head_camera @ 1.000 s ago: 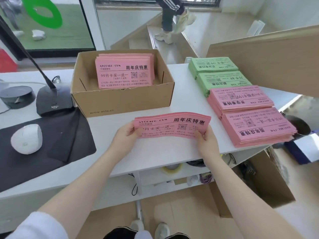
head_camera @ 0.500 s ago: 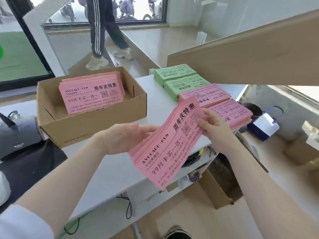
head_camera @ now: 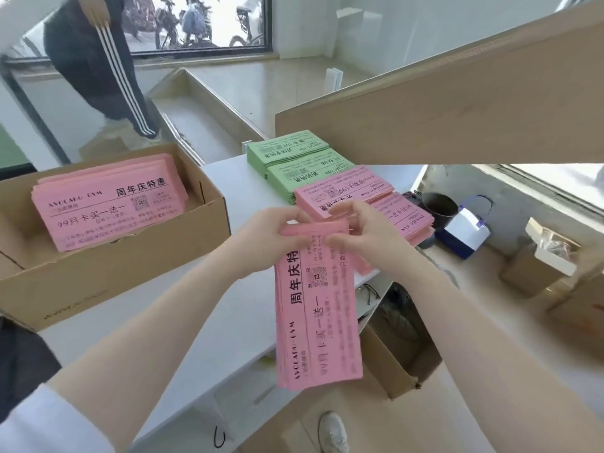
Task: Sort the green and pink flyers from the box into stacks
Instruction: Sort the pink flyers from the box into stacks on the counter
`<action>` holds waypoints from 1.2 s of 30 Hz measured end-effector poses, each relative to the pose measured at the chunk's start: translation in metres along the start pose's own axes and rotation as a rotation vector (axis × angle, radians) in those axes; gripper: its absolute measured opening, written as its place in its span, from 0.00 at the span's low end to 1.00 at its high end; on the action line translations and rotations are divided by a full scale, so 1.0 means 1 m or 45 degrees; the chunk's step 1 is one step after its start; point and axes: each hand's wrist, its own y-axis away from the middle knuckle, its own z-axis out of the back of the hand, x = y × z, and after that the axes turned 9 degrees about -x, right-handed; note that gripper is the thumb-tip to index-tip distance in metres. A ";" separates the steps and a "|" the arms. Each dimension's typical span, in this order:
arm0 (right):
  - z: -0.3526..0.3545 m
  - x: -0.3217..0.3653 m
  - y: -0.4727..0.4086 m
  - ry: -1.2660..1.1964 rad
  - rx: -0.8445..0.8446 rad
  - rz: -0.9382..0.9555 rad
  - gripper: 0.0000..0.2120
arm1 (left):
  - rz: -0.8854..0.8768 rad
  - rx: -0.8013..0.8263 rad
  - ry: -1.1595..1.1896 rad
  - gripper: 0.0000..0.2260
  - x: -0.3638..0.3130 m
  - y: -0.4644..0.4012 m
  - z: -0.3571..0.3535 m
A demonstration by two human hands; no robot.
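Note:
A bundle of pink flyers (head_camera: 318,308) hangs lengthwise over the desk's front edge, pinched at its far end by my left hand (head_camera: 264,240) and my right hand (head_camera: 362,233). The cardboard box (head_camera: 137,266) at the left holds more pink flyers (head_camera: 108,204). Behind my hands, two green stacks (head_camera: 287,150) (head_camera: 309,173) lie at the back of the white desk (head_camera: 228,308). Closer stand two pink stacks (head_camera: 343,191) (head_camera: 408,217), partly hidden by my right hand.
A wooden counter panel (head_camera: 457,109) overhangs the stacks at the right. A person in striped trousers (head_camera: 108,67) walks behind the box. Below the desk's right end sit an open carton (head_camera: 402,364), a dark bin (head_camera: 439,207) and a blue-white case (head_camera: 465,233).
The pink bundle has turned from flat and crosswise to hanging lengthwise. Both hands have shifted to its far end, close to the pink stacks. The head view has swung to the right.

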 end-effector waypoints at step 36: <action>0.164 -0.182 -0.126 0.332 0.085 -0.050 0.32 | 0.712 -0.732 0.164 0.25 0.014 -0.091 -0.159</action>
